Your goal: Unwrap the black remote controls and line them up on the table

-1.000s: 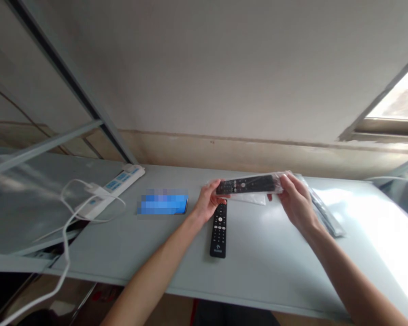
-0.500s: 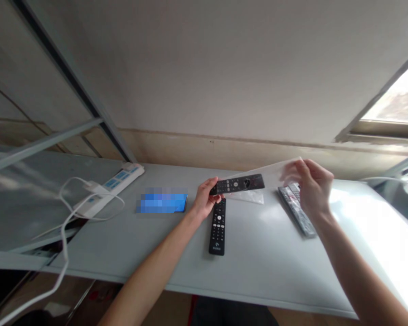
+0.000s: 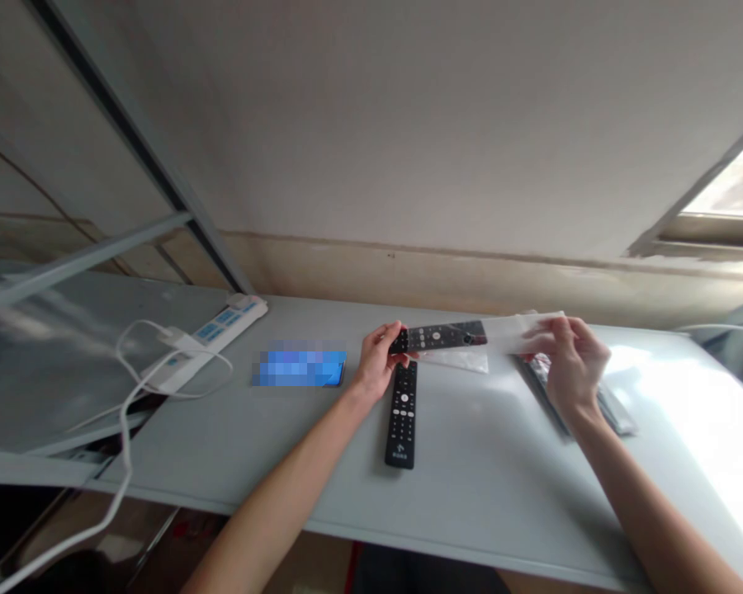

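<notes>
My left hand [image 3: 379,359] grips the near end of a black remote control [image 3: 446,334], held level above the table. Most of that remote lies inside a clear plastic sleeve [image 3: 511,333]. At the sleeve's far right end, my right hand [image 3: 573,363] pinches the film between thumb and fingers. A second black remote control [image 3: 401,417] rests on the table below my left hand, pointing toward me. Beneath the held remote lies a flat clear bag [image 3: 461,360]. Partly hidden by my right hand and wrist, several plastic-wrapped remotes [image 3: 616,412] lie on the table.
A phone with a lit blue, blurred screen [image 3: 300,369] lies left of my hands. Farther left, a white power strip [image 3: 207,342] has a plugged-in charger and a looping white cable [image 3: 124,445]. A metal frame post [image 3: 207,247] stands at the left; a wall backs the grey table [image 3: 483,478].
The plastic sleeve has moved left over the held remote and now covers most of it. My right hand has come slightly lower with the film. The view has shifted a little.
</notes>
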`<state>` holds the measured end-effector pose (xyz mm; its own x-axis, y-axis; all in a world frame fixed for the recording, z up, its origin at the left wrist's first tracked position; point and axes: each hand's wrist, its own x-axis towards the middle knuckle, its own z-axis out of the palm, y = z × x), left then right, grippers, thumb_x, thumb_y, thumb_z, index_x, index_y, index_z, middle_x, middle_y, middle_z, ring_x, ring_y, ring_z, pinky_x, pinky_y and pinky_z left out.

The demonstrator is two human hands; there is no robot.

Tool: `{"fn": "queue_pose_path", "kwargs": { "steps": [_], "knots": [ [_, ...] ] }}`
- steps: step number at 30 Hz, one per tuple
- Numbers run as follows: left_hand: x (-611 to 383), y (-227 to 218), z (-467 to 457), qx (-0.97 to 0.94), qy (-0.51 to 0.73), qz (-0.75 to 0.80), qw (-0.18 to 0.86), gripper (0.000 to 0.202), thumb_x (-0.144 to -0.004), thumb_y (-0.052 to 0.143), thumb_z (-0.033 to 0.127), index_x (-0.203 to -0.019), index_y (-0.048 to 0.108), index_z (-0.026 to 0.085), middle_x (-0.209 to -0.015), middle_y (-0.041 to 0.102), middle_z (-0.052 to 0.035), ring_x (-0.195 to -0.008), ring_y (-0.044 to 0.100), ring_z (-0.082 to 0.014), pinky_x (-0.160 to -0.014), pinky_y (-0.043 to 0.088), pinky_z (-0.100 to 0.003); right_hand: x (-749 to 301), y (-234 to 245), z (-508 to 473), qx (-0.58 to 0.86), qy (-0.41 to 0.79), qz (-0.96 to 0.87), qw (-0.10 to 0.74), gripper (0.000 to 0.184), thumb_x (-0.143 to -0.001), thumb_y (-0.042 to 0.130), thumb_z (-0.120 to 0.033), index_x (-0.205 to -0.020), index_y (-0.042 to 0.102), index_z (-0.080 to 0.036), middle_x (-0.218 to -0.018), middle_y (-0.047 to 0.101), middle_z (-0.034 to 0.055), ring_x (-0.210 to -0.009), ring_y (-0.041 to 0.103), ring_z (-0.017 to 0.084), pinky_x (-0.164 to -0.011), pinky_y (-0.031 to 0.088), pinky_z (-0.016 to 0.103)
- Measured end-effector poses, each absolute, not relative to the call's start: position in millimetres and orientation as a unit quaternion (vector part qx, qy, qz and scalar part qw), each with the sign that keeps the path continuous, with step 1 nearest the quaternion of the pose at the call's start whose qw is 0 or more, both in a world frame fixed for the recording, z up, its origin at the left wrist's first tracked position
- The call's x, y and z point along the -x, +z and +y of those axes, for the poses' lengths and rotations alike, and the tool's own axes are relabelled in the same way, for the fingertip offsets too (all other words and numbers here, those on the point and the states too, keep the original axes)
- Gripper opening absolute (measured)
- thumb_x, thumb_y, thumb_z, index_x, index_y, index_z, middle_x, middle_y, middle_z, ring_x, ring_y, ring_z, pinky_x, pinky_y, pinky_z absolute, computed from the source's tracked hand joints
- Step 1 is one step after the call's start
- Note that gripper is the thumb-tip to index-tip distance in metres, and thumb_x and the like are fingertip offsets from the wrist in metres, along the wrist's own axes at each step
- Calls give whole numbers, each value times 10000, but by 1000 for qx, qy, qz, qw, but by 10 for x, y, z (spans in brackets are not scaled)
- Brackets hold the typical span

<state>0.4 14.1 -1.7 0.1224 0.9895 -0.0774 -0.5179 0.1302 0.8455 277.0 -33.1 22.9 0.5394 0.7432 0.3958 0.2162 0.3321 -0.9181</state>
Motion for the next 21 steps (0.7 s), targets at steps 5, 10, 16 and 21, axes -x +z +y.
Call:
{"fn": "queue_pose_path", "kwargs": {
  "steps": [5,10,16,21],
  "knots": [
    [-1,-44,140,-350,564,356,658,478,-689,930,513,-855,706,125,-741,721,-27,-487,678,-144,-390,443,-215,-2820,229,-327,542,155,-406,720,391,-965,637,-586,-827,634,-220,-695,714,5,-451,641,166,-438,504,285],
    [93,-69,259,-278,612,365,644,392,-729,932,421,-855,691,138,-769,748,-7,-505,698,-122,-454,543,-200,-3017,185,-270,498,154,-330,787,267,-975,622,-476,-838,549,-258,-647,625,-49,-480,642,162,-410,520,274],
    [120,-36,309,-200,627,334,675,210,-853,859,288,-955,728,159,-870,806,-24,-679,786,-143,-635,638,-193,-3030,-84,-206,500,249,-300,773,277,-927,689,-495,-901,551,-256,-741,630,-59,-538,658,124,-428,544,223],
    [61,9,217,-262,603,268,705,291,-807,892,208,-1062,762,155,-1136,809,-78,-999,796,-183,-881,639,-225,-2836,-253,-183,506,315,-303,744,365,-862,767,-549,-926,562,-253,-819,719,-14,-634,722,157,-453,562,228]
  ]
}}
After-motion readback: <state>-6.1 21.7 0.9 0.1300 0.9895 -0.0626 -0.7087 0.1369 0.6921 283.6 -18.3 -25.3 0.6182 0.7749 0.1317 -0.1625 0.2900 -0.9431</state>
